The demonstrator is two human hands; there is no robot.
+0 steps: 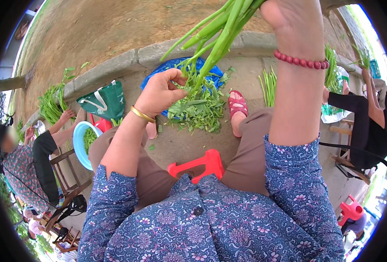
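Observation:
My right hand (287,16), with a red bead bracelet at its wrist, is at the top edge and grips a bunch of long green vegetable stems (222,41). Its fingers are partly cut off by the frame. The stems slant down and left toward my left hand (162,94), which wears a gold bangle. Thumb and forefinger of that hand curl in at the lower tips of the stems, touching them. Beneath both hands, a heap of plucked green leaves (200,111) lies on a blue plastic bag (160,70) spread on the ground.
A red plastic stool (217,163) shows between my legs. On the left are a light blue basin (77,142) with greens, a green bag (110,99) and a seated person (23,168) handling greens. More stems (269,86) lie at right, near another seated person (368,118). A stone kerb (150,54) runs behind.

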